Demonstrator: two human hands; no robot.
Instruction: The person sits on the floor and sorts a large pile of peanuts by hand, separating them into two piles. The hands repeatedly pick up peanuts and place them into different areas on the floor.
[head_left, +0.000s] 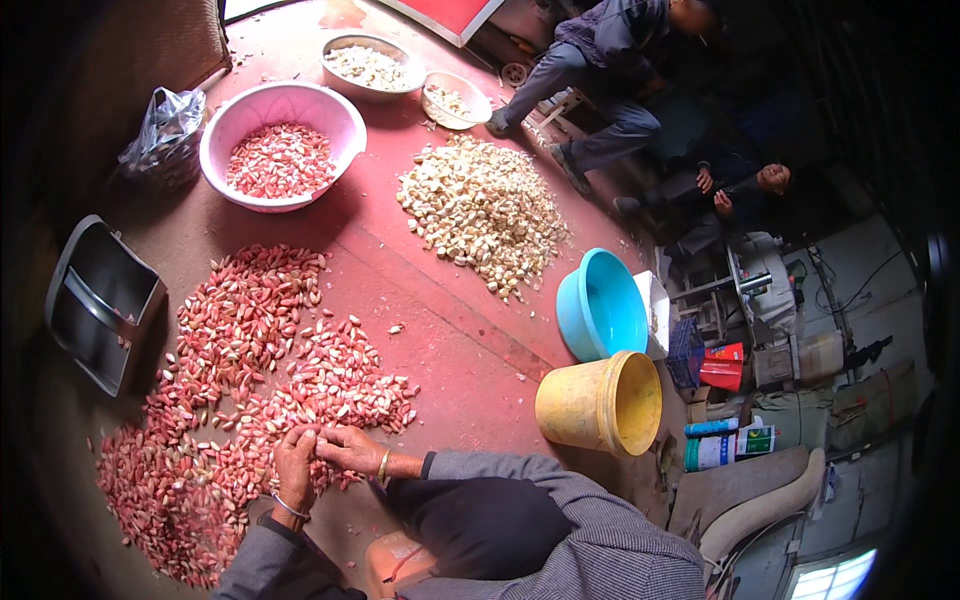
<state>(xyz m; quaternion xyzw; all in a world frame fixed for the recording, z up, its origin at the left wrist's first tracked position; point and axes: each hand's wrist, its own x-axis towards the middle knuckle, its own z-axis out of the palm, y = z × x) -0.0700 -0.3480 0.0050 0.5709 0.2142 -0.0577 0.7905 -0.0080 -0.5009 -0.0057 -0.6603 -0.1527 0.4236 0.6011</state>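
Note:
In front of me, a sprawling heap of small pink-and-cream, almond-shaped pieces (247, 330) covers the floor; whether they are nuts or cloves I cannot tell. Above its near part, my left hand (296, 466), with a silver-coloured bangle at the wrist, meets my right hand (351, 450), which has a gold-coloured one. The fingertips of both are bent and brought together. Anything small between them is hidden by the fingers. Farther off lies a heap of pale, cream pieces (487, 210).
Beyond the pink heap stand a pink basin (352, 112) part-filled with pink pieces, a metal bowl (330, 69) and a small basket (480, 101). A black dustpan (82, 300) lies left; a blue basin (570, 311) and yellow bucket (570, 405) stand right. Two people (607, 75) sit beyond.

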